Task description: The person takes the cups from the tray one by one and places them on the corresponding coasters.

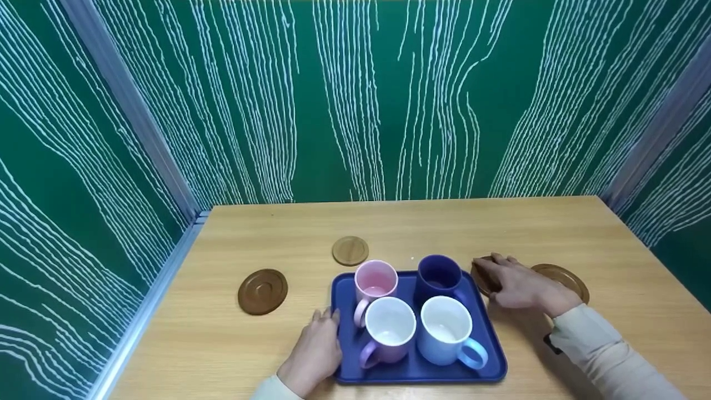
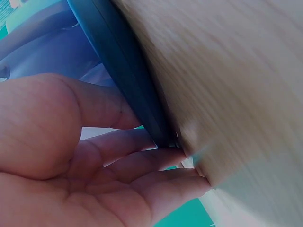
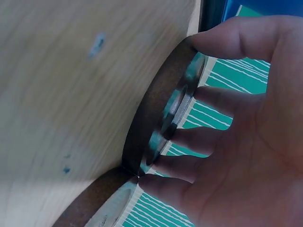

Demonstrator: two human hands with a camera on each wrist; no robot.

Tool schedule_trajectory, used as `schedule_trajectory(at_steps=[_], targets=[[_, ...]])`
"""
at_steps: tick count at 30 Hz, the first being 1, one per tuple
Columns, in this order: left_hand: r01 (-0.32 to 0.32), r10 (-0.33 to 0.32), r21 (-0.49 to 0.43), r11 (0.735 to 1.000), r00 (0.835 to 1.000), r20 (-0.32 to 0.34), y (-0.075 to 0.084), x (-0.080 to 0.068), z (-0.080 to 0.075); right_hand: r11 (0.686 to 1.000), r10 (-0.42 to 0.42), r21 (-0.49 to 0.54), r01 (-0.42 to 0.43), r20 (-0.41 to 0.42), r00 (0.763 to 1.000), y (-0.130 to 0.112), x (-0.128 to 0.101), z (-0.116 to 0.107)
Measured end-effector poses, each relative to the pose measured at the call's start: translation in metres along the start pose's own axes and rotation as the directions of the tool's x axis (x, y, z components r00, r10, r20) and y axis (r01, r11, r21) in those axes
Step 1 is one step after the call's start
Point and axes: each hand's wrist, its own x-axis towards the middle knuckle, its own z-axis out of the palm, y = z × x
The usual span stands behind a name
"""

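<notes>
My left hand is at the left side of a blue tray, pinching its rim between thumb and fingers in the left wrist view. On the tray stand a pink mug, a dark blue mug, a purple mug with a white inside and a light blue mug. Just past the tray's right edge, my right hand grips a dark brown wooden coaster, thumb at one edge and fingers across its top. The hand partly covers this coaster in the head view.
Another dark brown coaster lies right beside the right hand, partly hidden by it. A third dark coaster lies to the left on the wooden table. Behind the tray is a lighter round coaster. Green walls with white lines enclose the table.
</notes>
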Motion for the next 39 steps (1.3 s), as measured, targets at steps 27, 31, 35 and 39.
schedule_trajectory(at_steps=[27, 31, 35, 39], targets=[[0.027, -0.027, 0.017, 1.0, 0.999, 0.024, 0.001, 0.0, 0.0, 1.0, -0.006, -0.006, 0.006, -0.005, 1.0, 0.01, 0.04, -0.01], [0.025, -0.026, 0.015, 1.0, 0.999, 0.025, 0.001, 0.0, 0.0, 1.0, 0.008, -0.004, -0.008, 0.016, 1.0, 0.01, 0.047, -0.012], [0.014, -0.015, 0.015, 1.0, 1.0, 0.025, 0.0, 0.0, -0.001, 0.999, 0.038, 0.002, -0.038, 0.039, 0.999, 0.01, 0.053, -0.014], [0.012, -0.012, 0.017, 1.0, 1.0, 0.027, 0.0, 0.001, -0.002, 0.999, 0.051, 0.007, -0.051, 0.041, 0.998, 0.009, 0.056, -0.014]])
